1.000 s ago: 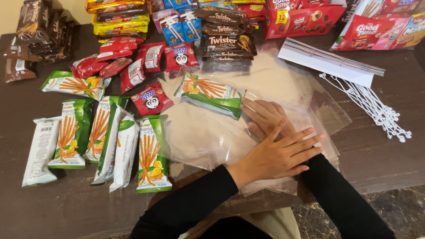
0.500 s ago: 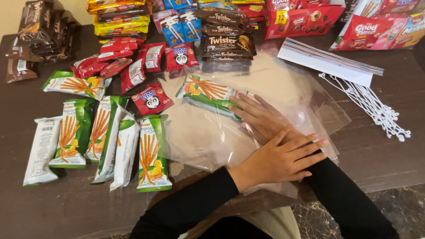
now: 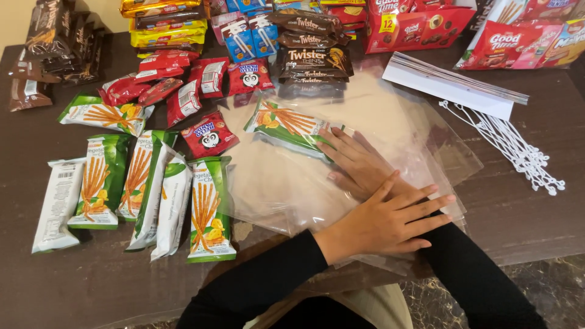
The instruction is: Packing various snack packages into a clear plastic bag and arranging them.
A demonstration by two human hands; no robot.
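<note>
Item: clear plastic bags, stacked flat at table centre. My left hand lies crossed over my right hand, both spread flat with nothing gripped.

Contact: right fingertips touch a green breadstick packet at 10 o'clock, inside or under the top bag; I cannot tell which.

Step, as judged: seating the packet. Next move calls for steadying the film without creasing.

Elsewhere: more green packets at 9 o'clock; white ties at 3 o'clock.

Obscured: bag mouths and layer count; the biscuit boxes at 12 o'clock are cut off.
</note>
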